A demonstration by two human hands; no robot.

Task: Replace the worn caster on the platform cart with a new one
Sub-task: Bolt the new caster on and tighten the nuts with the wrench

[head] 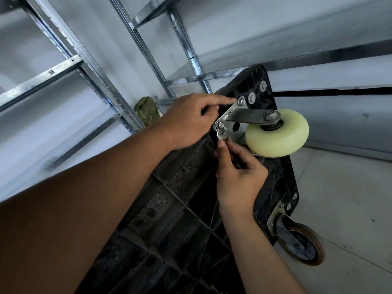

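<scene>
The black plastic platform cart [169, 209] stands on its side with its ribbed underside toward me. A caster with a pale yellow wheel [277, 132] sits on its upper corner, its metal mounting plate [231, 113] held by bolts. My left hand [191, 119] rests against the plate, its index finger stretched out to a bolt head [241, 101]. Just below, my right hand [239, 172] grips a small metal wrench [221, 134] set on a bolt at the plate's lower end. A second caster with a brown-rimmed wheel [303, 242] is at the cart's lower corner.
Galvanised metal shelving [135, 39] rises behind the cart on the left and centre. A green bag [146, 111] lies at the foot of the shelving. Pale tiled floor [350, 198] spreads to the right, with a grey wall behind.
</scene>
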